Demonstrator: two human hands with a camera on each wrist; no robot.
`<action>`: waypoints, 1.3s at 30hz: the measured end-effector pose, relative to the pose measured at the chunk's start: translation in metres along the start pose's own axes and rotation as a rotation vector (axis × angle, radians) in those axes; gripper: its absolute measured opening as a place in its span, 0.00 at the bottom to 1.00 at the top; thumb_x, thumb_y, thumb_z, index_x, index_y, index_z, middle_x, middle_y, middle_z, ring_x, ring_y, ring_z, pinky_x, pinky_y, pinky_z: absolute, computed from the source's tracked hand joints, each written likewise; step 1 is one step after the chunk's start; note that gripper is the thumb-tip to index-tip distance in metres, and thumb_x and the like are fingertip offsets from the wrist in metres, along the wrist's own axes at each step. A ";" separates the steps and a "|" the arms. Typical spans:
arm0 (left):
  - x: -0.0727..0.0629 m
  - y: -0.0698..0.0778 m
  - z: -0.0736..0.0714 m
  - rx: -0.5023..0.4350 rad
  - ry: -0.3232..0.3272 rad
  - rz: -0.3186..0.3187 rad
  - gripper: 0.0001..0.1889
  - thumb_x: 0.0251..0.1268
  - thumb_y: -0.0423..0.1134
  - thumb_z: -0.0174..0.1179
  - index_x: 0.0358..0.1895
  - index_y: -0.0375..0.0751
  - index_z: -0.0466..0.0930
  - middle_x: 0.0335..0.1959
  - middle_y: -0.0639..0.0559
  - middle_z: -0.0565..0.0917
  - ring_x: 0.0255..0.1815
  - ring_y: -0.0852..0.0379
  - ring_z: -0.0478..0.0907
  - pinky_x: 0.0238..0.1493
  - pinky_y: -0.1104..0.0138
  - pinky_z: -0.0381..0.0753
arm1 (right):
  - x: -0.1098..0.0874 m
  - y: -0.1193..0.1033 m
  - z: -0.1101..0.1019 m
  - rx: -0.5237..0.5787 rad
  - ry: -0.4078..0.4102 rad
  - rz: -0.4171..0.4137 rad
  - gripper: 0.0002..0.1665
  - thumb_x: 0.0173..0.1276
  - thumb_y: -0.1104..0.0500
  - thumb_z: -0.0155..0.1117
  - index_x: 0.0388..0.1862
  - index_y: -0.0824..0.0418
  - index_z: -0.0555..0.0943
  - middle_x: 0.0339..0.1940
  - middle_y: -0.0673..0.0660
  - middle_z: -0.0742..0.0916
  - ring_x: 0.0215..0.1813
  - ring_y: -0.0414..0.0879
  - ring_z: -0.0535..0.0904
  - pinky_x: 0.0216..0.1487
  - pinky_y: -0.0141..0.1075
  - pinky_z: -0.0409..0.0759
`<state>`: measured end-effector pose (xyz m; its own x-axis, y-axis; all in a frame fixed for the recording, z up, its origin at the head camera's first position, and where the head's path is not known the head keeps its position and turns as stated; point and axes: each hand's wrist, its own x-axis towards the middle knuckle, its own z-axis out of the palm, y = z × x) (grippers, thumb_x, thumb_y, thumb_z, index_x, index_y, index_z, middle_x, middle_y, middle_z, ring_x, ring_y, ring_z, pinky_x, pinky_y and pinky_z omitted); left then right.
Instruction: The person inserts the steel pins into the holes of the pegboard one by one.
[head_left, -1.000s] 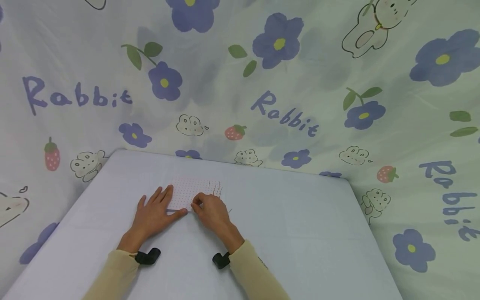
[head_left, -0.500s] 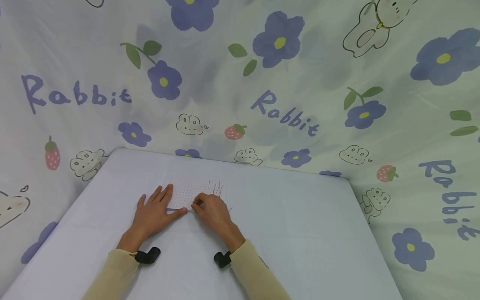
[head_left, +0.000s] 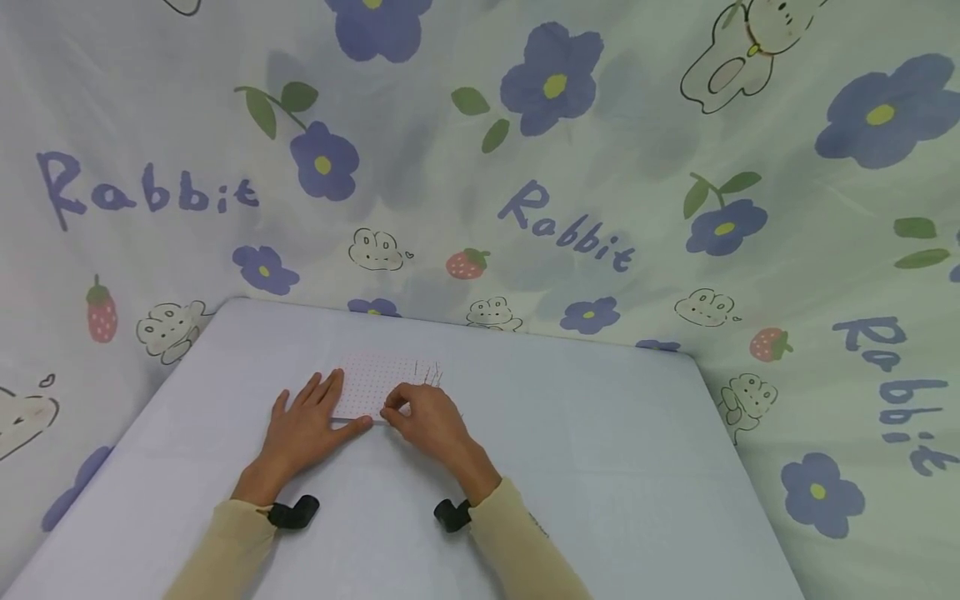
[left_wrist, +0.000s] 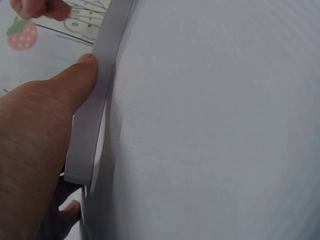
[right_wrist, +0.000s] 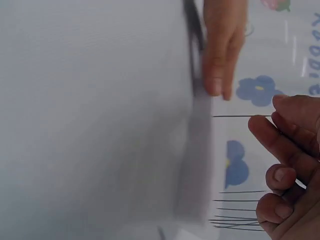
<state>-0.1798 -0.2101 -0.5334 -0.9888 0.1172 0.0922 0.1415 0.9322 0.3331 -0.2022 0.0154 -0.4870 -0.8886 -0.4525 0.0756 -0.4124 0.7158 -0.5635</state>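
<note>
A flat pale board with a grid of small dots lies on the table. Spread out on its left part is my left hand, fingers straight, thumb along the near edge. My right hand is over the near side of the board, thumb and index finger pinching a thin dark needle-like pin. That pin stands out from the board, its lower end at the board's surface. Several similar pins stand in the board's right part, some leaning. The right hand hides part of the board in the head view.
A white-covered table surrounds the board. A loose dark pin lies beside the board in the right wrist view. Behind the table hangs a printed curtain. Each wrist carries a black camera.
My right wrist and forearm have shifted slightly right, while the fingertips stay at nearly the same spot on the board. My left hand keeps its place. The head view has shifted a little.
</note>
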 end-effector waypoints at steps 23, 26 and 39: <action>0.001 -0.001 0.003 0.017 0.003 -0.008 0.57 0.62 0.76 0.52 0.79 0.31 0.52 0.78 0.34 0.60 0.78 0.31 0.51 0.70 0.29 0.42 | -0.023 0.036 -0.062 0.074 -0.003 0.027 0.07 0.71 0.48 0.67 0.44 0.46 0.86 0.44 0.38 0.87 0.52 0.44 0.81 0.52 0.38 0.79; 0.001 -0.001 0.004 0.013 0.006 -0.006 0.57 0.62 0.76 0.53 0.79 0.31 0.52 0.78 0.34 0.60 0.78 0.31 0.52 0.70 0.29 0.42 | -0.026 0.047 -0.062 0.077 -0.016 0.051 0.07 0.71 0.49 0.68 0.44 0.46 0.86 0.46 0.39 0.87 0.58 0.47 0.81 0.58 0.42 0.78; 0.001 -0.002 0.005 0.001 0.010 -0.003 0.57 0.61 0.75 0.54 0.79 0.32 0.52 0.78 0.34 0.60 0.79 0.32 0.52 0.71 0.30 0.42 | -0.031 0.073 -0.053 0.087 -0.072 0.100 0.12 0.67 0.53 0.72 0.49 0.50 0.86 0.55 0.45 0.86 0.66 0.48 0.77 0.67 0.47 0.75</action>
<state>-0.1812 -0.2103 -0.5389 -0.9887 0.1105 0.1008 0.1382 0.9331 0.3321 -0.2151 0.1098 -0.4872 -0.9064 -0.4203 -0.0417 -0.3009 0.7120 -0.6344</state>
